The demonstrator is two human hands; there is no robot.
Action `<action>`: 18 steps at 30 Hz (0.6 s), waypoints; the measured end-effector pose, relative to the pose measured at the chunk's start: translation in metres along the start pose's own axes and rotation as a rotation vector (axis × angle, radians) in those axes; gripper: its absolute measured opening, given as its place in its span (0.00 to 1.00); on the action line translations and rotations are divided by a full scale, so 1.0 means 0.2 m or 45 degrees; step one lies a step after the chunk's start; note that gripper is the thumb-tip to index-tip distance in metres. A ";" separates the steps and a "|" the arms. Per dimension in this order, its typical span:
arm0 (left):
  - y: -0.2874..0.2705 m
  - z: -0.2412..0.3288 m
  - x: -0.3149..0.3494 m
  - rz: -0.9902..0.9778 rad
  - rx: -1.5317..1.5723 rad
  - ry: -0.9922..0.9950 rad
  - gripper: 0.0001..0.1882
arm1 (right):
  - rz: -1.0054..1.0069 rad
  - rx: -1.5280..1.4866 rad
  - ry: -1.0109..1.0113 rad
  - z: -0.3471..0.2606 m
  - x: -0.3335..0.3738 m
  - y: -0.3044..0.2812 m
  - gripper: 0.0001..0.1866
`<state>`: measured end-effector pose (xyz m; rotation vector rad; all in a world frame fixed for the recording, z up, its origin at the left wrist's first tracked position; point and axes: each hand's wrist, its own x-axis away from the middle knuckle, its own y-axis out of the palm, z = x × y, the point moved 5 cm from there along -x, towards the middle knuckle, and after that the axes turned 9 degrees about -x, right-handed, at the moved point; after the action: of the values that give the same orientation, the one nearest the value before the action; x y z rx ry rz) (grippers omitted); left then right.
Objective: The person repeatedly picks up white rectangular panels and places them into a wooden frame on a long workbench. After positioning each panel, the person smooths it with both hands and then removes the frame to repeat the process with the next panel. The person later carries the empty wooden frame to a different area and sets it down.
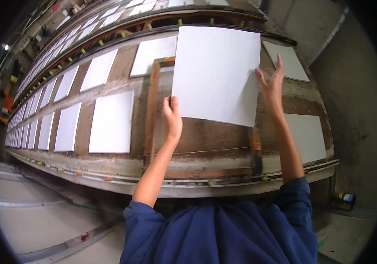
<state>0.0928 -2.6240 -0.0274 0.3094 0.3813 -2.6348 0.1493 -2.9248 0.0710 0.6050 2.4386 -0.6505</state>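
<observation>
A blank white rectangular panel (217,75) is held up over the long table (210,145). My left hand (172,118) grips its lower left edge, closed with fingers pressed to the rim. At the panel's right edge, my right hand (271,83) is open, fingers spread and pointing up, with one digit at or just beside the edge; whether it touches I cannot tell. Beneath the panel a worn wooden frame (153,101) lies on the table, its upper part largely hidden by the panel.
More white panels (111,123) lie in two rows along the table to the left. Two others, a far panel (286,60) and a near panel (305,138), lie at the right. A rail with small coloured clips (210,181) edges the table. Another table stands beyond. A wall (356,110) rises at right.
</observation>
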 end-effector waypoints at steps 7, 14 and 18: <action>-0.35 -0.17 -0.08 -0.279 -0.608 0.325 0.15 | -0.250 -0.353 0.688 0.38 0.34 0.47 0.27; -0.37 -0.30 -0.07 -0.384 -1.195 0.605 0.08 | -0.398 -0.287 0.778 0.42 0.61 0.56 0.27; -0.33 -0.33 -0.07 -0.462 -1.277 0.582 0.08 | -0.410 -0.221 0.758 0.42 0.67 0.57 0.27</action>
<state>0.0841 -2.5405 -0.0720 0.5134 1.9422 -2.2826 0.1418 -2.8449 -0.1064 0.3702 3.1531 -0.4069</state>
